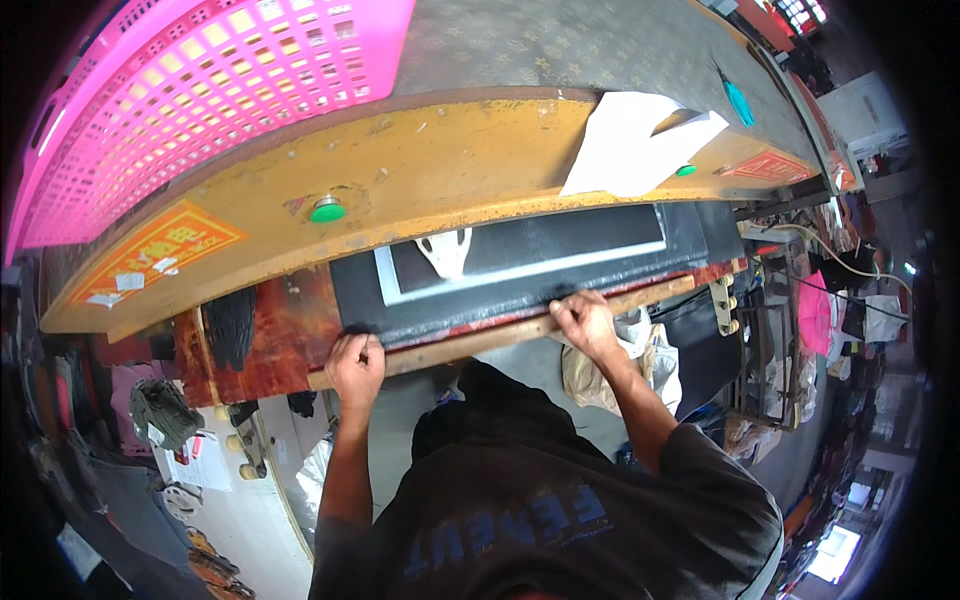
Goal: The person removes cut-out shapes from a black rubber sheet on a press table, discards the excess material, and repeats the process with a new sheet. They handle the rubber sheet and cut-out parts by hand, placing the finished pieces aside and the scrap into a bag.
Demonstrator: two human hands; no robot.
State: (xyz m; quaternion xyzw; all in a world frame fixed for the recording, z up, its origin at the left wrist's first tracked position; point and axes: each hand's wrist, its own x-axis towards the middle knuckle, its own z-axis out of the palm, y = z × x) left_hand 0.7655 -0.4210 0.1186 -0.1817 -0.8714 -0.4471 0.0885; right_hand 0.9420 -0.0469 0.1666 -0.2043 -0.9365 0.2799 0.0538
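Note:
A black sheet [520, 291] lies on a reddish-brown board [285, 335] with a wooden strip [470, 345] along its near edge. My left hand [357, 370] is closed at the sheet's near left corner, thumb on top. Farther right, my right hand [588, 325] pinches the same near edge. The fingertips under both hands are hidden. On the sheet rests a pale rectangular frame [540, 269], and inside it a white cut-out piece [447, 253] partly passes under the yellow machine beam [450, 150].
Green buttons [327, 209] stick out of the beam's front. A pink basket [230, 90], a white paper sheet [640, 145] and a teal-handled tool [737, 100] lie on top of the machine. Plastic bags [655, 365] hang right of my right hand. A cap [165, 413] sits at left.

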